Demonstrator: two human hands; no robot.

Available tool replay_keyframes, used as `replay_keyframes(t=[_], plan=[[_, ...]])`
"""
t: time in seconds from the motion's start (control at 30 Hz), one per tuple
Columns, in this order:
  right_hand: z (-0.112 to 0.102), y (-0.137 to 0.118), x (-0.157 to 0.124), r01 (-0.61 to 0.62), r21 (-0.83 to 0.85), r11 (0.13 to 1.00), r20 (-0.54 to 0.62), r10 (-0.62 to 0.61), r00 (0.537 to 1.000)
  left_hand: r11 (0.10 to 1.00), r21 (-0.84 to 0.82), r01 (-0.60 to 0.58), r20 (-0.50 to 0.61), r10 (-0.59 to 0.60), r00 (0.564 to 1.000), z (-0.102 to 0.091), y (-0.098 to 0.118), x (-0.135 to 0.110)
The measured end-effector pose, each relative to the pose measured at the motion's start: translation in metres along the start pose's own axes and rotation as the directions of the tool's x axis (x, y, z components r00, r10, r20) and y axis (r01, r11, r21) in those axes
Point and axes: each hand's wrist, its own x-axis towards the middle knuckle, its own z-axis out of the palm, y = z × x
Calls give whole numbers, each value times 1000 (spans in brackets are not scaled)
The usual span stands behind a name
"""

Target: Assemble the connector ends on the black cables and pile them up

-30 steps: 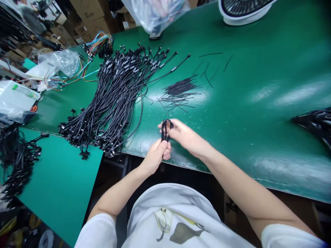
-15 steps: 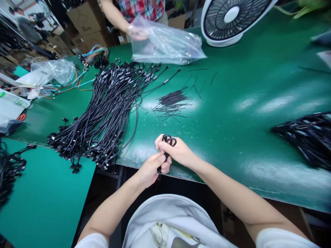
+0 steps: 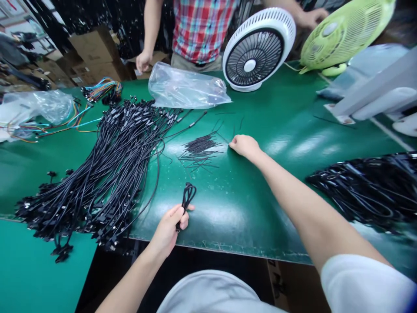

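Left hand (image 3: pixel 168 228) grips a coiled black cable (image 3: pixel 185 201) by the tabletop's (image 3: pixel 221 232) near edge — right hand (image 3: pixel 245 145), farther in, pinches a thin black tie (image 3: pixel 223 138).

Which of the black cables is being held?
The looped cable in the left hand: it is folded up, while those in the large pile lie extended on the green table.

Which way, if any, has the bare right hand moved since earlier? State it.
Yes: the right hand moved from the near side of the pile of thin black strips to its right.
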Motion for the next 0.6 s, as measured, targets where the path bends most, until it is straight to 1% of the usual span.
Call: replay_keyframes(t=[0.03,0.1,0.17,0.2,0.23,0.27,0.3,0.33,0.37,0.4,0.43,0.47,0.5,0.53,0.57,0.6], plan=[[0,-1,-4,23,2,1000,7,-23,1000,1000,-21,-18,-15,18,1000,-1,1,1],[-1,-4,-23,54,-45,998,-12,-54,998,997,-53,-58,-40,56,998,-2,3,1],[0,-7,-57,55,-101,993,-7,-56,998,993,-80,-87,-47,84,995,0,3,0],[3,-9,-79,48,-101,994,25,-45,999,992,-92,-91,-40,87,995,3,2,0],[8,-12,-104,34,-81,996,71,-29,997,991,-103,-86,-26,84,996,6,1,0],[16,-15,-129,26,-51,998,141,-18,990,991,-109,-76,-3,76,997,10,-1,0],[26,-19,-155,10,3,1000,259,-10,966,992,-109,-66,25,69,997,13,-3,1],[38,-23,-179,6,42,999,377,-21,926,993,-103,-59,52,65,997,17,-6,1],[50,-27,-201,41,66,997,437,-66,897,994,-87,-60,72,66,995,19,-8,1],[61,-31,-219,106,69,992,450,-126,884,996,-58,-72,81,76,994,20,-10,0],[70,-35,-232,209,38,977,432,-205,878,995,-12,-98,75,99,992,20,-13,0],[77,-39,-241,344,-30,938,391,-306,868,989,51,-139,56,136,989,19,-15,0],[82,-42,-246,491,-130,861,354,-423,834,974,130,-187,32,185,982,16,-17,-1],[85,-46,-248,629,-247,738,340,-542,769,949,215,-230,8,233,972,13,-18,-2],[86,-49,-248,739,-352,575,355,-648,674,920,293,-259,-13,274,962,9,-19,-2],[85,-53,-246,811,-428,399,394,-725,565,894,355,-272,-31,302,953,5,-19,-4]])
